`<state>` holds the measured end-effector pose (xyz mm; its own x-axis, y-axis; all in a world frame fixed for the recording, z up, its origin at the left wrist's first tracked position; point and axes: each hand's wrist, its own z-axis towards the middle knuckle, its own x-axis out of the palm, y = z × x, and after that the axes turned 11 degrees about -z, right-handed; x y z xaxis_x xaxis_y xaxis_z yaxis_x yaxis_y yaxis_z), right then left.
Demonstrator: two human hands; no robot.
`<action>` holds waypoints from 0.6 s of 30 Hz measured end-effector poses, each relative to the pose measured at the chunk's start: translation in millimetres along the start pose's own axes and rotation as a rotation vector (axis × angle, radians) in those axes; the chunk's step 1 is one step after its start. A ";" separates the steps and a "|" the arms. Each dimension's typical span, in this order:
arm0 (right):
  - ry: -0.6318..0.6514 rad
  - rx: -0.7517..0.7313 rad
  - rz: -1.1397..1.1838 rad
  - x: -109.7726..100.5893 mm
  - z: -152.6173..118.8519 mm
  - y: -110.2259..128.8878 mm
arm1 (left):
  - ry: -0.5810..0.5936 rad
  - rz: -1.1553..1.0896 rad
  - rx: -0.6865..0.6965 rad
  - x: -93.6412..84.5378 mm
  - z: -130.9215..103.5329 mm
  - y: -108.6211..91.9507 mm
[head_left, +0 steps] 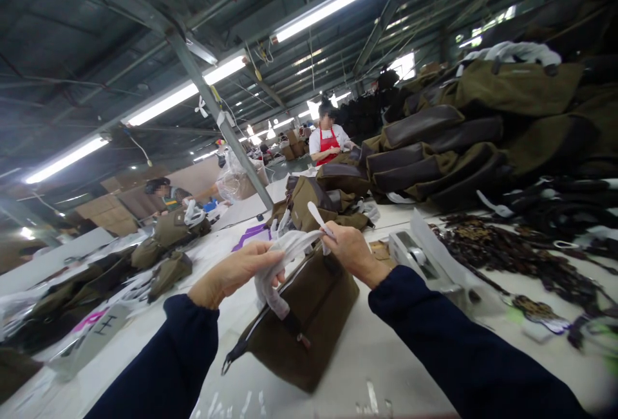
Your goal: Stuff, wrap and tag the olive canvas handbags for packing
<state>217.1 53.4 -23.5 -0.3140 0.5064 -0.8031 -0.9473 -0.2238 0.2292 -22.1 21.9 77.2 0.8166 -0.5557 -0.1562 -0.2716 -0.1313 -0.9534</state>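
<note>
An olive-brown fabric bag (pixel 313 316) with a zipped top tilts on the white table in front of me. Its handle (pixel 264 287) is wrapped in white, thin foam or paper. My left hand (pixel 236 271) is closed round this wrapped handle, thumb on top. On the right, the fingers of my right hand (pixel 352 251) are pinched together at the other end of the wrapping. From between them a narrow white strip (pixel 317 214) sticks up to the left; its exact kind is unclear.
Piled olive bags (pixel 425 148) rise at the back right. A tape dispenser (pixel 418 268) stands right of my right hand, near dark straps (pixel 521 258). More bags (pixel 168 271) lie left. A metal post (pixel 222 116) meets the table's far side; a person in a red apron (pixel 329 143) is beyond.
</note>
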 end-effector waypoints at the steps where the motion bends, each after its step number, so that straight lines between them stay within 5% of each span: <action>1: -0.002 -0.006 0.003 -1.8 -0.5 3.7 | 0.003 0.010 0.009 0.1 0.2 -0.1; 10: -0.183 -0.296 0.031 -22.9 -3.4 34.3 | 0.014 -0.027 0.032 5.2 2.9 -1.7; 18: -0.094 -0.205 -0.016 -25.5 5.2 13.3 | 0.093 0.020 0.018 2.9 3.1 4.4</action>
<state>212.2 41.9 2.8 -0.3127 0.5846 -0.7487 -0.9224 -0.3749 0.0926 -19.4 22.3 71.8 0.7599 -0.6321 -0.1515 -0.2775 -0.1047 -0.9550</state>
